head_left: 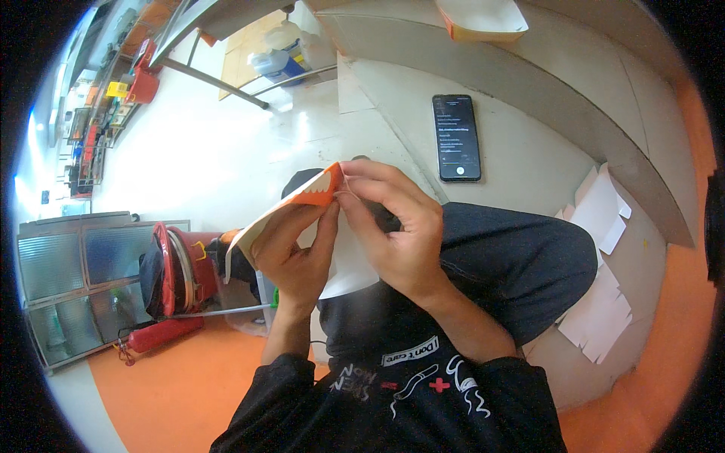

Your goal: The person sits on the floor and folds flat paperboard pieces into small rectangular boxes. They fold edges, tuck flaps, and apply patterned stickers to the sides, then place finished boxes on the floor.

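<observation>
Orange and white card (313,198) is what I have up in front of me, lifted over the lap and held between both hands. My left hand (294,257) is partly closed around its side, thumb on the near face and fingers curled against the folded wall. My right hand (400,226) is nearly closed at the fingertips, pinching the orange corner; whether a tab sits between them is too small to tell. A white panel (351,268) hangs below, between the hands, and looks part of the same piece.

I judge the step to be working that corner fold. To do it well, I would let the left hand steady the wall without squeezing, since thin card probably buckles, and let the right fingertips do the fine work: bring the edges flush, then press along the crease from the corner outward. A skewed edge here would likely twist the whole shape.

Beyond the hands, a shallow orange-and-white tray (483,34) sits on the ledge at the top, and serves me as a shape to compare. A dark phone (458,140) lies ahead, and flat white blanks (596,313) lie beyond the right knee.
</observation>
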